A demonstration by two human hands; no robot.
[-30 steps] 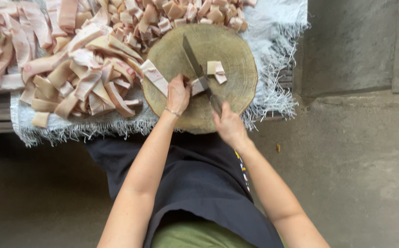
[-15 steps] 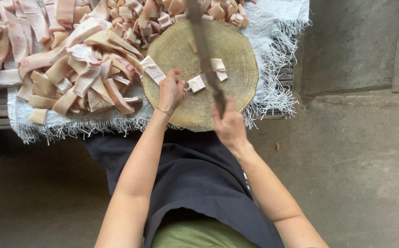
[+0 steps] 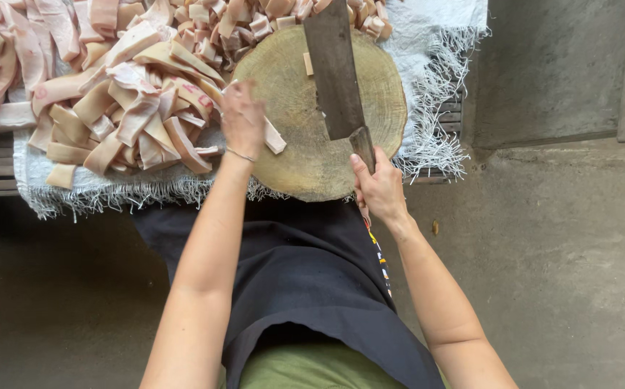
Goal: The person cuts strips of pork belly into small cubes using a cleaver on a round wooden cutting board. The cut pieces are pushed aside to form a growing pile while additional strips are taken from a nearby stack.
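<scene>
Fingers of right hand (image 3: 379,189) wrap cleaver (image 3: 335,72); left hand (image 3: 243,119) grips meat strip (image 3: 273,137).

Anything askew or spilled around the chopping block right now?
Nothing spilled. The one oddity: a single small meat piece sits alone on the round wooden block beside the raised cleaver that the right hand holds. The left hand is on a strip at the block's edge.

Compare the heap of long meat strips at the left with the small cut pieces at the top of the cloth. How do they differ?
The long strips are wide, curling ribbons; the small cut pieces are short chunks. The strips lie beside the left hand, which holds one; the pieces lie beyond the wooden block, near the cleaver tip. Both are pale pink with cream skin and rest on the white cloth.
</scene>
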